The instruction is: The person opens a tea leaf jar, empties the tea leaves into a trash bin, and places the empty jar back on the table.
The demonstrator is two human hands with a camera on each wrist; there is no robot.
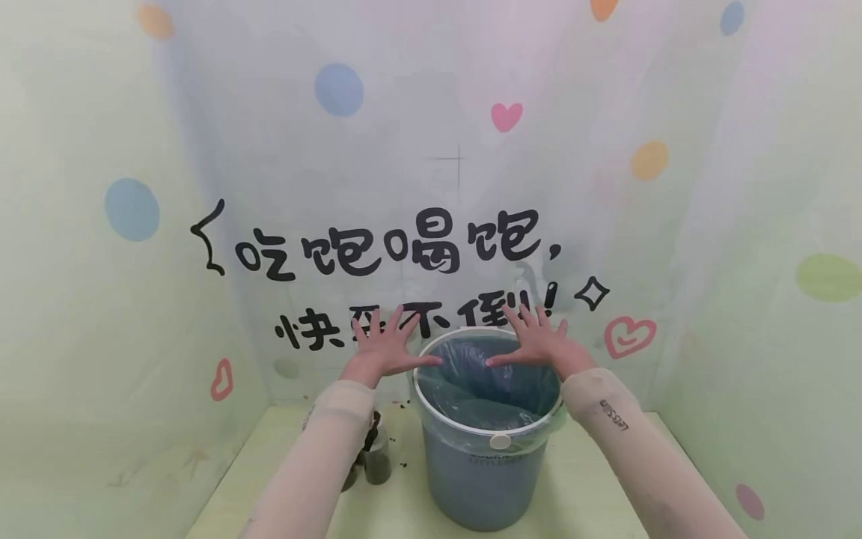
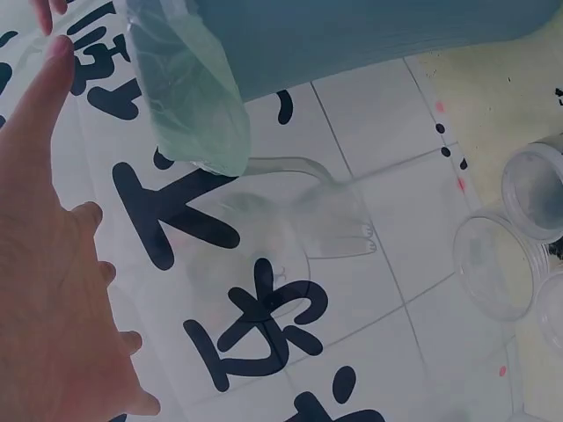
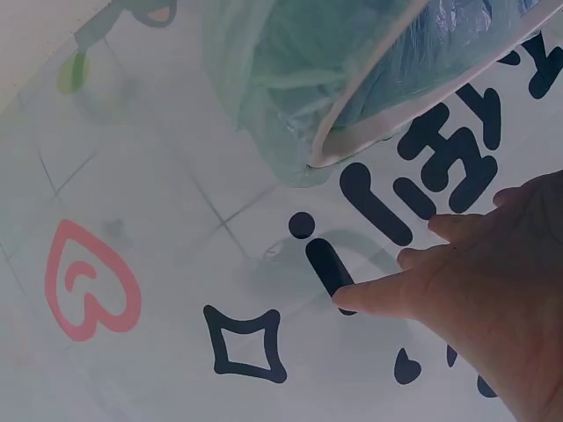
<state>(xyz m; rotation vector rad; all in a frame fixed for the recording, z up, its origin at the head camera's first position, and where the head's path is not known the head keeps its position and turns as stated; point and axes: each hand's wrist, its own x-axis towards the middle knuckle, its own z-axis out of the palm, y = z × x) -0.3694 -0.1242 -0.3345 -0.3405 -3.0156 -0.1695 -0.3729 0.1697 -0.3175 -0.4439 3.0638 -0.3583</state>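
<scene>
A blue-grey bucket (image 1: pixel 481 479) with a white rim stands upright on the table, lined with a thin translucent green plastic bag (image 1: pixel 458 404) folded out over the rim. My left hand (image 1: pixel 388 348) is spread above the rim's left side, its thumb reaching over the opening. Above the right side my right hand (image 1: pixel 542 346) is spread as well, thumb pointing inward. Both hands hold nothing. The left wrist view shows the bag's overhang (image 2: pixel 198 105) beside the left hand (image 2: pixel 53 264); in the right wrist view the right hand (image 3: pixel 466 272) is apart from the rim.
Clear plastic containers (image 1: pixel 378 458) with dark contents stand left of the bucket, partly hidden by the left sleeve (image 1: pixel 316 449). Small dark specks lie near them on the pale table (image 1: pixel 579 494). A printed curtain (image 1: pixel 404 150) with black lettering hangs behind and along both sides.
</scene>
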